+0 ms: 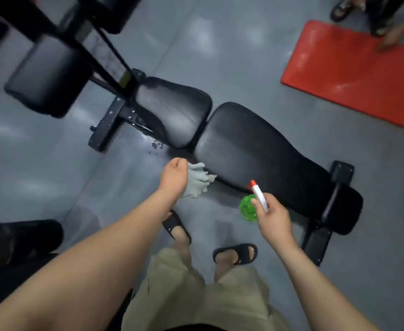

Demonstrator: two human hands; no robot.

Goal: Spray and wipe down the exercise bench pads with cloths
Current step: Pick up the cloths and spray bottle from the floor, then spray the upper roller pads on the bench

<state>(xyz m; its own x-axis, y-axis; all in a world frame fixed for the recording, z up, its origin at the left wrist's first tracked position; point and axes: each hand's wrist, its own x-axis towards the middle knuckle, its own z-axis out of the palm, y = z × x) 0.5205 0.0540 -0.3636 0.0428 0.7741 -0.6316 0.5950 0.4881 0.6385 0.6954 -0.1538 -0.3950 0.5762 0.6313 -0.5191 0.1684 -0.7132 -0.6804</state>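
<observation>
Left hand: the left hand is closed in a fist round a grey cloth, and the bunched ends spill out to the right.
Cloth: it hangs just beside the near edge of the long pad; I can't tell from here whether it touches.
Right hand: the right hand grips the white neck of a spray bottle, green body below and red nozzle tip at the long pad's near edge.
Bench: the short pad and the long pad sit end to end on the black frame, both showing a pale streaky sheen.
Floor: droplets glisten on the grey floor by the short pad's near corner.
Feet: black sandals and beige shorts, standing close beside the bench.
Far side: a red mat lies well apart, with another person's hand on its far edge.
</observation>
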